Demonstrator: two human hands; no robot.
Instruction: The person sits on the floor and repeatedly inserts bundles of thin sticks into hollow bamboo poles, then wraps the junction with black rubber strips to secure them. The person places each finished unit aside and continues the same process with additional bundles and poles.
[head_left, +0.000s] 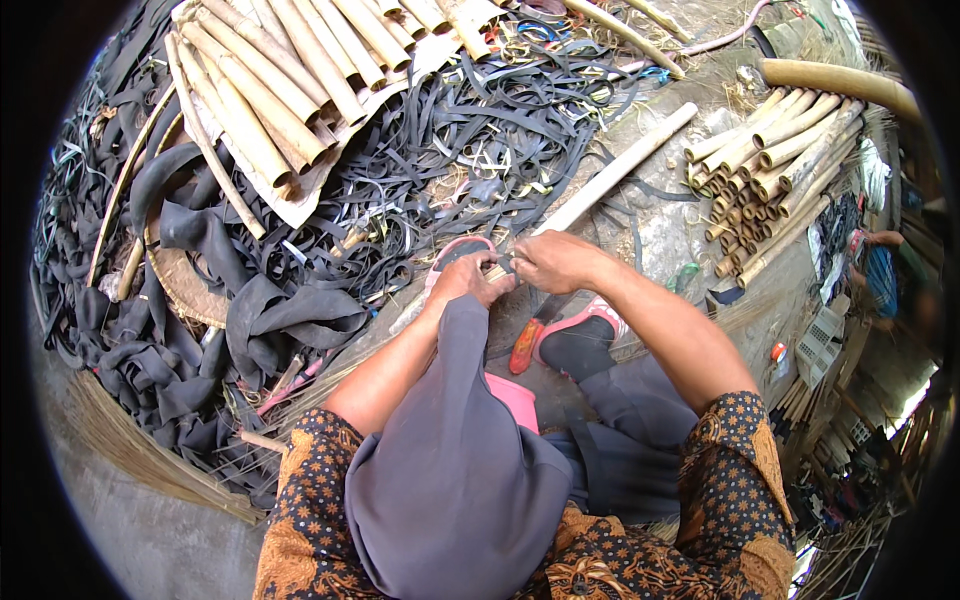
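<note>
My left hand (468,281) and my right hand (548,262) meet over a long pale bamboo stick (620,165) that runs from the upper right down toward my knees. Both hands are closed on the stick's near part, fingertips almost touching. A thin black rubber strip seems to pass between them; the fingers hide how it sits. Below the hands are my feet in pink-edged sandals (580,325). A grey cloth (455,450) hangs down in front and covers part of my left forearm.
A big heap of black rubber strips and inner tubes (250,310) fills the left and middle. Split bamboo slats (280,80) lie on top at the back. Short bamboo tubes (770,160) are stacked at right. Dry broom fibres (130,440) lie at lower left. An orange-handled tool (526,347) lies by my foot.
</note>
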